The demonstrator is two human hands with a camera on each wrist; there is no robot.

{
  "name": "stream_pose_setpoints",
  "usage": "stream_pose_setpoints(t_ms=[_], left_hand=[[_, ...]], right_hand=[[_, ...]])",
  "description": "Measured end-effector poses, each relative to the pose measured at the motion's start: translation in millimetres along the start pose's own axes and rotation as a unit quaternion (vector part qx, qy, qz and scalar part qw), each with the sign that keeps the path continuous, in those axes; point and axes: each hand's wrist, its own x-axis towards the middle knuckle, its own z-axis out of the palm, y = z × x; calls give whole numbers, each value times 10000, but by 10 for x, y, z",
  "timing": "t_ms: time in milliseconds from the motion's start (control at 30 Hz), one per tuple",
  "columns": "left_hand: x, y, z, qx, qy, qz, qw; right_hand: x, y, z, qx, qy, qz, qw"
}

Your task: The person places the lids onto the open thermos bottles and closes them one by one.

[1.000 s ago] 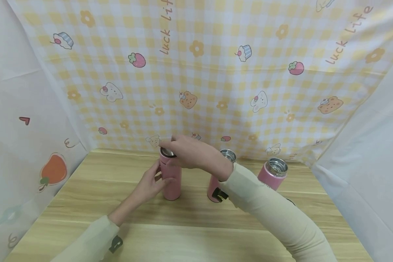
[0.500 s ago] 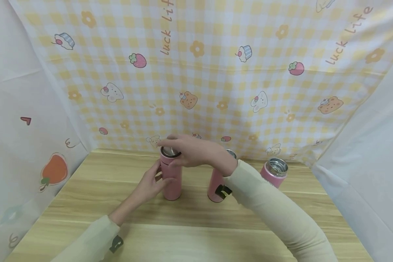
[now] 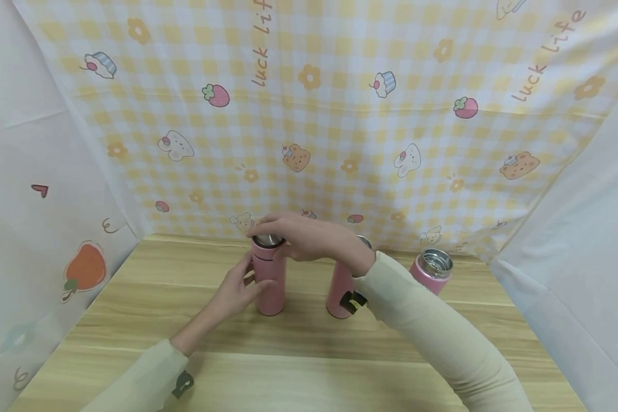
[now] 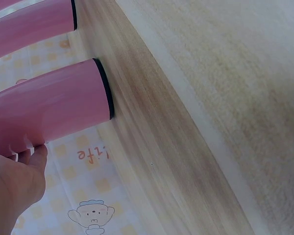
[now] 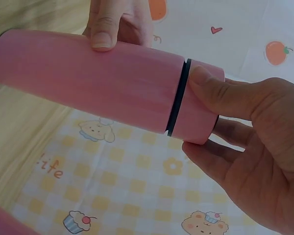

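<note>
A pink thermos point(image 3: 270, 298) stands upright on the wooden table, its lid point(image 5: 200, 113) in place at the top. My left hand point(image 3: 238, 290) grips the body from the left, the thumb across its front. In the left wrist view the fingers point(image 4: 38, 157) curl against the side of the thermos. From above, my right hand point(image 3: 314, 236) holds the lid. The right wrist view shows the thumb point(image 5: 223, 93) on one side of the lid and fingers opposite. A dark ring separates lid from body, with a narrow gap at one edge.
Right of the held thermos stands a second pink thermos point(image 3: 339, 292), partly behind my right forearm. Farther right is a third pink one point(image 3: 430, 277) with an uncapped steel mouth. A yellow checked cloth point(image 3: 340, 131) hangs at the table's back edge; white cloth point(image 3: 36, 143) covers the left side.
My right fingers have shifted around the lid, and the wrist has moved slightly up and right. More of the lid and the dark seam below it shows. My left hand keeps its hold.
</note>
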Motion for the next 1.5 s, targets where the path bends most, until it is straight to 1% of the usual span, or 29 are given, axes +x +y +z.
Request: stream_pose_setpoints(t_ms=[433, 600, 833, 1067, 1333, 1500], left_hand=[[1, -10, 2, -76, 2, 9, 10000], [0, -18, -6, -48, -17, 45, 10000], [-3, -16, -11, -118, -16, -6, 9999], [-2, -29, -7, -133, -28, 5, 9999], [-2, 17, -10, -189, 43, -43, 9998], [0, 1, -17, -242, 58, -17, 9997]], right_hand=[[9, -20, 7, -59, 37, 159, 9998], [17, -47, 4, -208, 10, 341, 9992], [24, -66, 17, -390, 60, 443, 9982], [29, -74, 27, -534, 85, 602, 9967], [32, -76, 36, -671, 230, 559, 9959], [29, -81, 40, -669, 246, 625, 9955]])
